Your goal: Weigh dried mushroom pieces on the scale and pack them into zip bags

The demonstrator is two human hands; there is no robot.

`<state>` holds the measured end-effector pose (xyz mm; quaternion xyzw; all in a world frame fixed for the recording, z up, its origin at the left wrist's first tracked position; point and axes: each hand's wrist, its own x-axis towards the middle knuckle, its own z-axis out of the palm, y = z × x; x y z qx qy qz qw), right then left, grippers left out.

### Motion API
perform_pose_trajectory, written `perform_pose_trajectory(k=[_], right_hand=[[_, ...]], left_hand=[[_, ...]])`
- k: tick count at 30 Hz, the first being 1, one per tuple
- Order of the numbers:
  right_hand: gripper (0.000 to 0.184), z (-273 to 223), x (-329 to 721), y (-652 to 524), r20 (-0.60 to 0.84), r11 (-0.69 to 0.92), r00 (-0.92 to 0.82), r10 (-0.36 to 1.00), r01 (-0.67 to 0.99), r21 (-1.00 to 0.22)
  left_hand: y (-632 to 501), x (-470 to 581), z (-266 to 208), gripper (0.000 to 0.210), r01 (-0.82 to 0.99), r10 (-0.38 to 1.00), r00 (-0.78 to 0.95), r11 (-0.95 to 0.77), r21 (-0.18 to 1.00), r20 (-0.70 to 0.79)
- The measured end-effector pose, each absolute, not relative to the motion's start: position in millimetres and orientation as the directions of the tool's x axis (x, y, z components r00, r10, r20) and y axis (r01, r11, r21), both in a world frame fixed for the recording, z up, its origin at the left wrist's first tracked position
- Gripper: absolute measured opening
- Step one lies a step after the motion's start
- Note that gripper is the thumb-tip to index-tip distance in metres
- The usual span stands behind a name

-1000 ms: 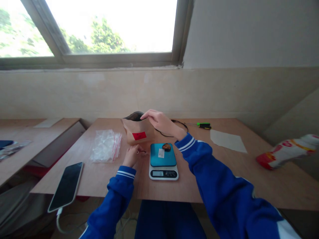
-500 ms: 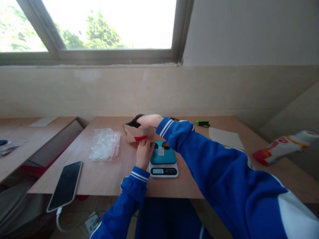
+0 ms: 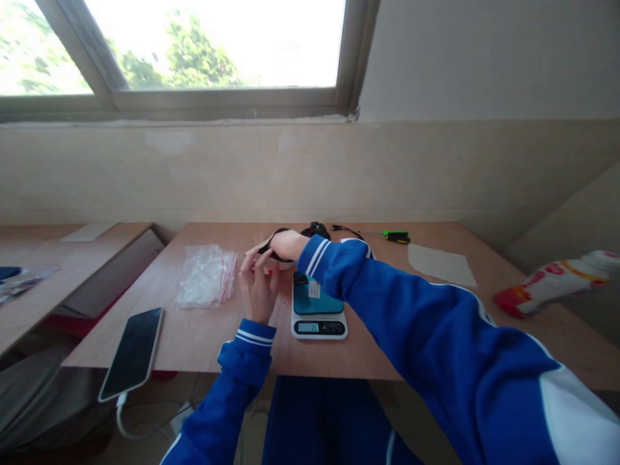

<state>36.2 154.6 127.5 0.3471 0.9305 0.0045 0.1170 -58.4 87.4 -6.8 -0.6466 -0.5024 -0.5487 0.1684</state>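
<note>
A brown paper bag with a dark inside stands at the back of the table, its mouth tipped up toward me. My left hand grips its near rim, the fingers spread over the front and the red label mostly covered. My right hand reaches down into the mouth; its fingertips are hidden inside. Just in front, a white kitchen scale with a blue top carries a small white label and a dark piece at its far left corner. Its lit display seems to read 26.
Clear zip bags lie to the left, and a phone on a cable overhangs the front edge. A black coiled item, a green-and-black screwdriver, a pale sheet and a red-and-white bottle are behind and right.
My left hand has moved up and left from the bag's base to its rim. The bag is tilted more, and the right hand remains in its mouth. The display digits have changed.
</note>
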Motion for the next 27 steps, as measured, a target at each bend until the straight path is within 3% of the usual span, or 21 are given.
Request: perform_pose_trajectory(k=[6, 10, 18, 20, 24, 27], right_hand=[[0.02, 140, 45, 144, -0.149, 0.759, -0.745, 0.65, 0.647, 0.073], [0.021, 142, 53, 137, -0.023, 0.793, -0.796, 0.605, 0.6, 0.101], [0.021, 135, 73, 132, 0.077, 0.819, -0.833, 0.548, 0.553, 0.155], [0.017, 137, 82, 133, 0.137, 0.848, -0.848, 0.511, 0.524, 0.082], [0.008, 152, 108, 128, 0.334, 0.893, -0.83, 0.447, 0.388, -0.228], [0.006, 160, 134, 117, 0.419, 0.806, -0.712, 0.564, 0.362, -0.469]], left_hand=[[87, -65, -5, 0.034, 0.826, 0.487, -0.138, -0.424, 0.371, 0.862], [89, -67, -5, 0.035, 0.809, 0.512, -0.16, -0.423, 0.409, 0.844], [88, -67, -1, 0.034, 0.794, 0.51, -0.187, -0.425, 0.435, 0.84], [88, -68, -1, 0.033, 0.793, 0.513, -0.192, -0.421, 0.44, 0.837], [88, -69, 0, 0.034, 0.8, 0.509, -0.184, -0.419, 0.429, 0.841], [89, -69, 1, 0.033, 0.802, 0.497, -0.192, -0.417, 0.427, 0.846]])
